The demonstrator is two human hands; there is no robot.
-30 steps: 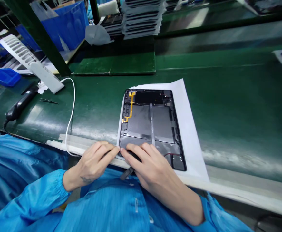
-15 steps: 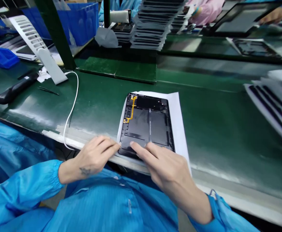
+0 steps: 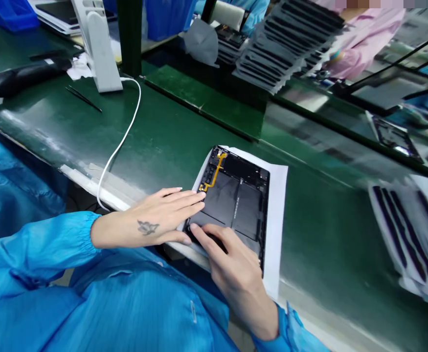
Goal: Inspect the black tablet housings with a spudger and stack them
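An opened tablet (image 3: pixel 248 203), its dark inside facing up, lies on a white sheet (image 3: pixel 277 220) near the bench's front edge. A yellow flex cable (image 3: pixel 216 175) runs along its upper left side. My left hand (image 3: pixel 162 215) is stretched flat, fingertips over the tablet's left edge and thumb by its lower left corner. On the tablet's lower part rests my right hand (image 3: pixel 236 261), one digit reaching to that corner and the other fingers bent. No object shows in either hand. Both hands partly cover the tablet's near end.
Black tweezers (image 3: pixel 84 99), a black corded tool (image 3: pixel 26 77) and a white stand (image 3: pixel 101 54) with a white cable (image 3: pixel 125 134) occupy the left. Stacked sheeted panels (image 3: pixel 283 41) rise behind; another stack (image 3: pixel 408 234) is at right. A co-worker's pink sleeve (image 3: pixel 370 44) shows across the bench.
My left hand has moved from the tablet's lower left corner up onto its left edge, its fingers now straightened. My right hand's digit has shifted toward that corner. The view has tilted.
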